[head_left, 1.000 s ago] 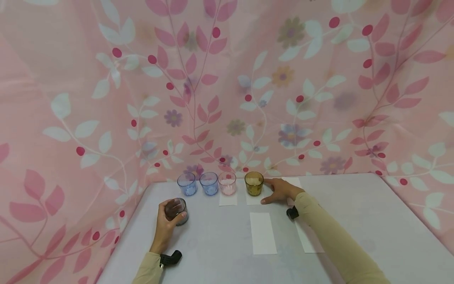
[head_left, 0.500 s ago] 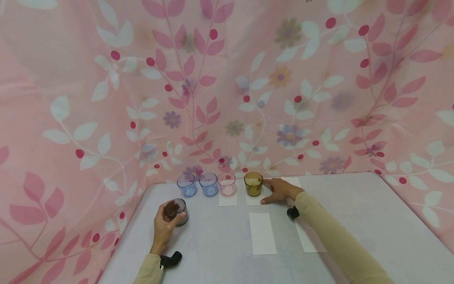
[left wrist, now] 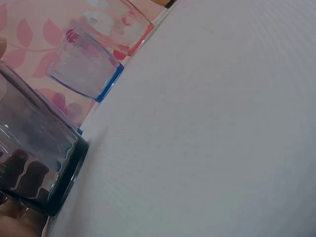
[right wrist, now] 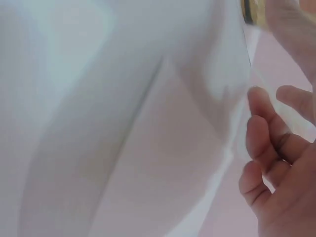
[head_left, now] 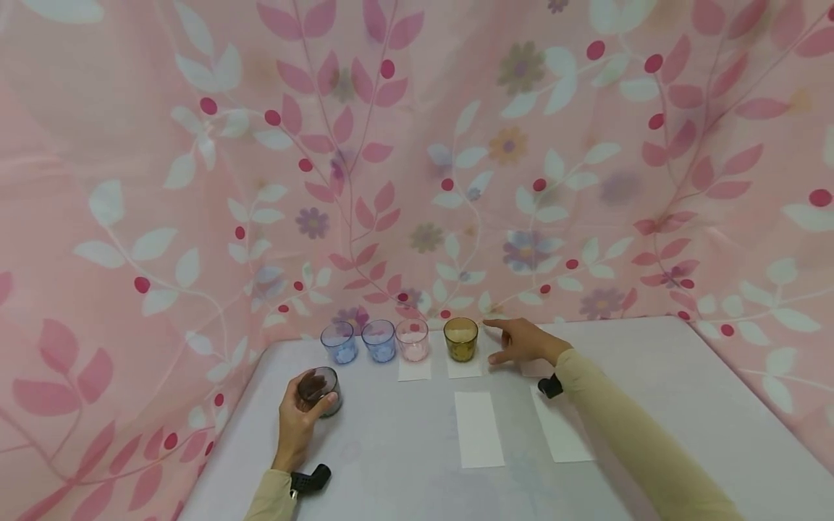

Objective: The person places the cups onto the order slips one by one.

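My left hand [head_left: 297, 423] grips a dark grey glass [head_left: 329, 401] at the left of the table, the thumb on its near side. In the left wrist view this glass [left wrist: 37, 133] has a thick dark base close to the white cloth; whether it touches cannot be told. At the back, an amber glass [head_left: 461, 346] stands upright on a white paper strip [head_left: 464, 371]. Just right of it, my right hand [head_left: 529, 341] is apart from the glass, thumb and index finger spread. In the right wrist view the other fingers [right wrist: 257, 136] are loosely bent around nothing.
Two blue glasses [head_left: 340, 346] and a pink glass [head_left: 413, 346] stand in the back row, the pink one on a paper strip [head_left: 414, 371]. Two more paper strips [head_left: 478, 430] [head_left: 563, 430] lie nearer the front. A pink floral curtain [head_left: 417, 181] hangs behind the table.
My right hand has come away from the amber glass and moved slightly right. The amber glass stays on its strip. My left hand keeps its grip on the dark glass, and the view shifts slightly.
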`<state>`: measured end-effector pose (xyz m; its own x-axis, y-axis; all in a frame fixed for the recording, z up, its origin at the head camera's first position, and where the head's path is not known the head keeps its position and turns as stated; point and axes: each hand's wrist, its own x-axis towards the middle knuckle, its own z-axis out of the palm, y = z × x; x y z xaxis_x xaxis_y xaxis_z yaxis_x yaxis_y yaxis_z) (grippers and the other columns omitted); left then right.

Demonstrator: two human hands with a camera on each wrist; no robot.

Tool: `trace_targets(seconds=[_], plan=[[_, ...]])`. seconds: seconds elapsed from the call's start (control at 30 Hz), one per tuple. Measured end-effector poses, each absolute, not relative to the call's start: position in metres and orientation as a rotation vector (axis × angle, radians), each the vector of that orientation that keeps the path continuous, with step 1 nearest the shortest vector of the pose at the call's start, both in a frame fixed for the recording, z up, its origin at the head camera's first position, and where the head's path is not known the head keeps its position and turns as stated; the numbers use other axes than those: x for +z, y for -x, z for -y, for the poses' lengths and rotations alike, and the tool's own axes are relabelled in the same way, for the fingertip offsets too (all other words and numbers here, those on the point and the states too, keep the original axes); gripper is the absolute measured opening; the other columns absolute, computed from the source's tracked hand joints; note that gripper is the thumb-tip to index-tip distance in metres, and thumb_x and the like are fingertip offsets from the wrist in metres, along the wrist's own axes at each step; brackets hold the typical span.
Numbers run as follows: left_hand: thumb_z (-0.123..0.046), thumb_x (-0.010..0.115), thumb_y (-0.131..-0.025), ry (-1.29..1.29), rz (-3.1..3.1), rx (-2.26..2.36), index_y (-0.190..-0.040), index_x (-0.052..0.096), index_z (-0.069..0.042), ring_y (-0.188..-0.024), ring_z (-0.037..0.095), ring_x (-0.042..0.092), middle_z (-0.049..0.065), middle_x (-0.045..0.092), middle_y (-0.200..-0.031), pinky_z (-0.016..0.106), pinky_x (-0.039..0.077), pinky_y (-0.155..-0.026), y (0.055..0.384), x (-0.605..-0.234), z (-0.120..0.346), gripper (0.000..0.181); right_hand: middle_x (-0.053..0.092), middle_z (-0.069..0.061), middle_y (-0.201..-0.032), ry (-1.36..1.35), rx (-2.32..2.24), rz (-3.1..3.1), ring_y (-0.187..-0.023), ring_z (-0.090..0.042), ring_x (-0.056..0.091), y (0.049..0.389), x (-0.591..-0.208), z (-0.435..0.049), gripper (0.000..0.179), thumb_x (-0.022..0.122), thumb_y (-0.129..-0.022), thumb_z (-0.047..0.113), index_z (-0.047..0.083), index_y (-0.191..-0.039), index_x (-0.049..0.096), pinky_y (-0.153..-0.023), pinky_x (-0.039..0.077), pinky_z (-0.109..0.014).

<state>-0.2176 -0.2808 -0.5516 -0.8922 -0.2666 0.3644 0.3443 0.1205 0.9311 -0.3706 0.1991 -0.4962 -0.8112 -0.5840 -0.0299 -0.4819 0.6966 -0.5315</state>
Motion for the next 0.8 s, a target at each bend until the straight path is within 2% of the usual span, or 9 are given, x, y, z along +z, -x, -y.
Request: trace_targets(seconds=[0.13, 0.37, 0.57, 0.8], plan=[[0.016, 0.075, -0.086, 0.14, 1.926, -1.869, -0.151, 0.041, 0.012, -0.116, 0.025, 0.069, 0.031, 0.061, -0.13, 0.02, 0.058, -0.095, 0.218, -0.552, 0.283, 0.074, 0.062, -0.003, -0.088, 0.908, -0.772, -2.759, -0.072, -0.013, 0.05, 0.369, -0.49, -0.224, 0.088, 0.087, -0.09, 0.035, 0.004, -0.16, 0.044, -0.065, 0.043, -0.027], [0.021, 0.067, -0.088, 0.295, 1.838, -1.91, -0.149, 0.038, 0.019, -0.123, 0.03, 0.065, 0.034, 0.057, -0.134, 0.027, 0.059, -0.1, 0.214, -0.552, 0.287, 0.068, 0.059, -0.007, -0.089, 0.861, -0.824, -2.761, -0.077, -0.016, 0.05, 0.364, -0.486, -0.27, 0.089, 0.088, -0.089, 0.031, 0.001, -0.16, 0.043, -0.068, 0.042, -0.027], [0.019, 0.067, -0.091, 0.298, 1.873, -1.895, -0.148, 0.038, 0.019, -0.122, 0.026, 0.067, 0.028, 0.062, -0.134, 0.023, 0.057, -0.1, 0.214, -0.553, 0.288, 0.064, 0.059, -0.006, -0.089, 0.746, -0.81, -2.765, -0.078, -0.017, 0.052, 0.358, -0.489, -0.298, 0.092, 0.089, -0.087, 0.029, 0.002, -0.161, 0.042, -0.071, 0.046, -0.028], [0.022, 0.069, -0.087, 0.286, 1.864, -1.903, -0.147, 0.041, 0.019, -0.118, 0.027, 0.07, 0.033, 0.063, -0.132, 0.022, 0.059, -0.097, 0.214, -0.554, 0.285, 0.066, 0.054, -0.005, -0.09, 0.692, -0.745, -2.747, -0.081, -0.016, 0.047, 0.347, -0.503, -0.313, 0.093, 0.087, -0.089, 0.037, 0.007, -0.163, 0.04, -0.074, 0.041, -0.032]])
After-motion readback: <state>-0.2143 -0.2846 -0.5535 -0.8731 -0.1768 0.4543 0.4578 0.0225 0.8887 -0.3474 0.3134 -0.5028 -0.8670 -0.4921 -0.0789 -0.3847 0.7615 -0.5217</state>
